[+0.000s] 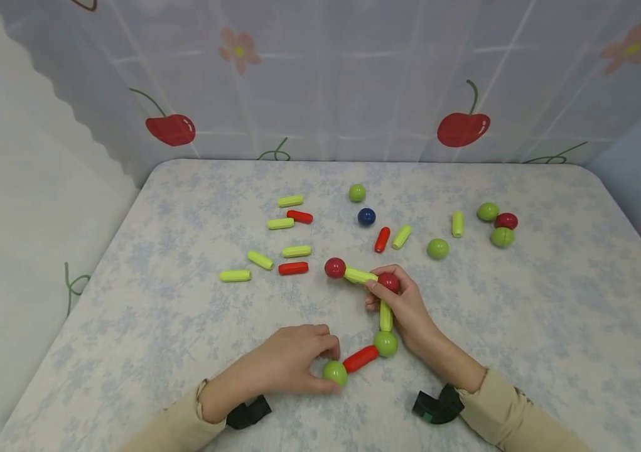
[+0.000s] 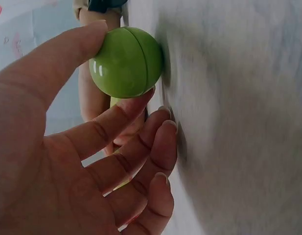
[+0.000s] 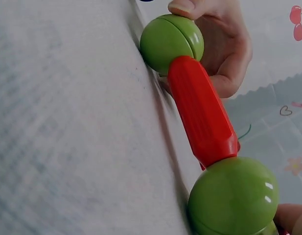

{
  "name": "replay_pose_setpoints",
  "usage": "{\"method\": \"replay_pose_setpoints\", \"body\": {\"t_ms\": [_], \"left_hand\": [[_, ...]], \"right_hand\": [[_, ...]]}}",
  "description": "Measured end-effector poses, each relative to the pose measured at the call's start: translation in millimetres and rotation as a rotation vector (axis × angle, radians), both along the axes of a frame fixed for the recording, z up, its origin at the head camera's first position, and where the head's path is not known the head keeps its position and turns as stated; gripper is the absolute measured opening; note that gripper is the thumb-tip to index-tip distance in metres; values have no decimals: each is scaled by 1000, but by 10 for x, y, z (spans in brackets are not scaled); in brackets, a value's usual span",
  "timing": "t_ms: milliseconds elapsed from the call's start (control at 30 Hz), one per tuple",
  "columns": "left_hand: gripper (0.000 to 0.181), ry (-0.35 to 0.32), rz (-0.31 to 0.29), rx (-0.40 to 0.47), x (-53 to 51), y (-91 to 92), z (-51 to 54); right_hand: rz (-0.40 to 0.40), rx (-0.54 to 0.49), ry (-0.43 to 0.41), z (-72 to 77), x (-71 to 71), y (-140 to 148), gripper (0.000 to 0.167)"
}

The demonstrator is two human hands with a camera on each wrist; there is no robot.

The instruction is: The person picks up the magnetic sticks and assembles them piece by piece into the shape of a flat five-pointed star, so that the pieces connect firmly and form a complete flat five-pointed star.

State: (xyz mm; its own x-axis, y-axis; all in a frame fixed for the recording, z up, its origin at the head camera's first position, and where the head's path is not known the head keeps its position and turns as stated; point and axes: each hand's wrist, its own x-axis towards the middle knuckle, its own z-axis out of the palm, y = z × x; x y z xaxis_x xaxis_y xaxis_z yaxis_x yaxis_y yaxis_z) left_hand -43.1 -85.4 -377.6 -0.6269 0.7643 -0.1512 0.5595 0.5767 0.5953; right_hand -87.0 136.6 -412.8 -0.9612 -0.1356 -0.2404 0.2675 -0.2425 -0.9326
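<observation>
A chain of toy balls and rods lies before me in the head view. It runs from a red ball (image 1: 334,268) along a yellow-green rod (image 1: 360,275) to a second red ball (image 1: 389,282). Another yellow-green rod (image 1: 386,317) leads down to a green ball (image 1: 385,344), then a red rod (image 1: 361,359) to the end green ball (image 1: 334,373). My left hand (image 1: 292,359) pinches that end ball between thumb and index finger, clearly seen in the left wrist view (image 2: 126,62). My right hand (image 1: 405,307) grips the chain at the second red ball, with some fingers hidden beneath.
Loose yellow-green rods (image 1: 296,251) and red rods (image 1: 294,269) lie left of the chain. Beyond it are a blue ball (image 1: 366,217), a green ball (image 1: 357,193) and more rods. Farther right, two green balls and a red ball (image 1: 506,221) cluster together. A curtain (image 1: 320,81) hangs behind the table.
</observation>
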Motion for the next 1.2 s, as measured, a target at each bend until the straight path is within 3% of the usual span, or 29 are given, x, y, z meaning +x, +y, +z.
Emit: {"method": "replay_pose_setpoints", "body": {"t_ms": [233, 733, 833, 900, 1000, 1100, 1200], "left_hand": [[20, -36, 88, 46, -109, -116, 10], [28, -48, 153, 96, -298, -238, 7], [33, 20, 227, 129, -425, -303, 31], [38, 120, 309, 132, -547, -338, 39], [43, 260, 414, 48, -728, -353, 25], [39, 362, 423, -111, -851, -339, -22], [30, 420, 400, -195, -905, -309, -54]], "right_hand": [[0, 1, -2, -10, 2, -2, 24], [18, 10, -15, 6, 4, 7, 26], [10, 11, -10, 6, 2, 13, 25], [2, 15, -5, 7, 0, 17, 26], [-7, 11, -7, 6, -3, 23, 26], [-4, 5, -15, 2, -3, 20, 27], [1, 1, -17, 0, -1, 10, 26]]}}
